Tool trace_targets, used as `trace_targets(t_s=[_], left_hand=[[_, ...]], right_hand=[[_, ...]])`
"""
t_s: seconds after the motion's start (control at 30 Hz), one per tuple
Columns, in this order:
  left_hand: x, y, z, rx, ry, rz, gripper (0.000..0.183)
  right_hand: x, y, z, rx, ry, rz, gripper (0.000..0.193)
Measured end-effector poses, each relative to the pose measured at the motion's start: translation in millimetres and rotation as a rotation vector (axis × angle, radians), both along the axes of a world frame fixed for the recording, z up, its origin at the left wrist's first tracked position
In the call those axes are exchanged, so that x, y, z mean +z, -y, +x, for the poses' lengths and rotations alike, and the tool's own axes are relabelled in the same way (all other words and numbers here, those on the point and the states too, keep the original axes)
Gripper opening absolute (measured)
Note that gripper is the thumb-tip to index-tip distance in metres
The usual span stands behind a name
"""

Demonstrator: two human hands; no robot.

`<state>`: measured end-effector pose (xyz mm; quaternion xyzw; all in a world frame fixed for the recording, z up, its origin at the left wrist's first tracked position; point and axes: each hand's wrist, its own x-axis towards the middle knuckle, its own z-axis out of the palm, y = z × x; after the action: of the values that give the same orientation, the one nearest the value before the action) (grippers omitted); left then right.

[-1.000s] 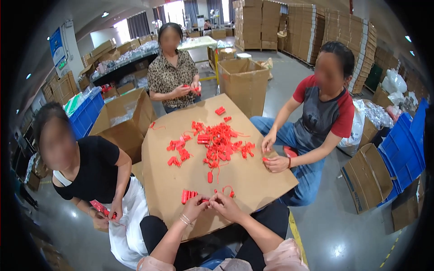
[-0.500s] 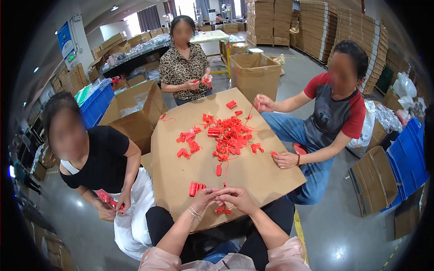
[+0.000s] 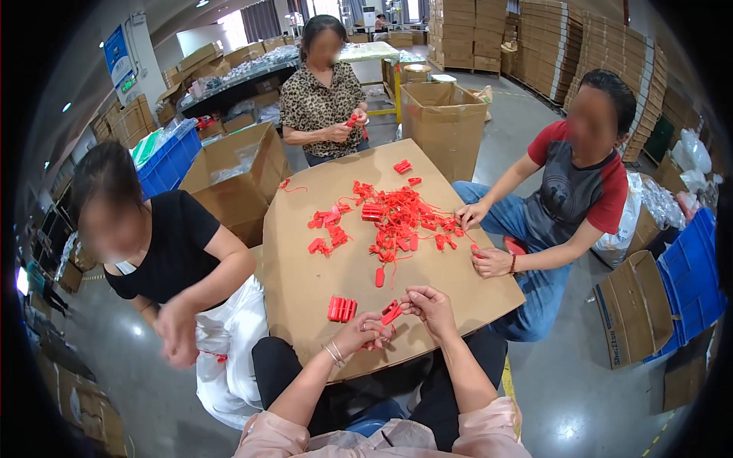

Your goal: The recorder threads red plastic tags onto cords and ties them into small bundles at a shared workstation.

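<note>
The person's left hand (image 3: 366, 331) is pinching a small red piece (image 3: 391, 312) in nearly closed fingers; the right hand (image 3: 430, 309) is holding its fingertips close together just beside it, though whether on anything one cannot tell. Both forearms are reaching over the near edge of the cardboard sheet (image 3: 305, 286). The glossy, narrow piece is tilting between the hands. Just left, red blocks (image 3: 342, 308) are lying in a row. Beyond, a single red tag (image 3: 379, 277) is lying before a tangled red heap (image 3: 401, 221), and an open carton (image 3: 443, 126) is standing behind.
</note>
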<state>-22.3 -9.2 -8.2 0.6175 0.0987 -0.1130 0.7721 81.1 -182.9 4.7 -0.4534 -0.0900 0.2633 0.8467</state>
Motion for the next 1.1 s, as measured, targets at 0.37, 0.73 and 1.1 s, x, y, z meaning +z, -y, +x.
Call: trace_targets(t_s=[0.37, 0.73, 1.1], left_hand=[[-16, -10, 9, 0.001, -0.024, 0.696, 0.020], [-7, -5, 12, 0.383, -0.183, -0.229, 0.012], [-13, -2, 19, 0.228, -0.214, -0.358, 0.017]], right_hand=[[7, 6, 1, 0.190, 0.050, -0.008, 0.014], [-7, -8, -26, 0.452, 1.009, -0.540, 0.009], [3, -5, -16, 0.643, 0.890, -0.605, 0.009]])
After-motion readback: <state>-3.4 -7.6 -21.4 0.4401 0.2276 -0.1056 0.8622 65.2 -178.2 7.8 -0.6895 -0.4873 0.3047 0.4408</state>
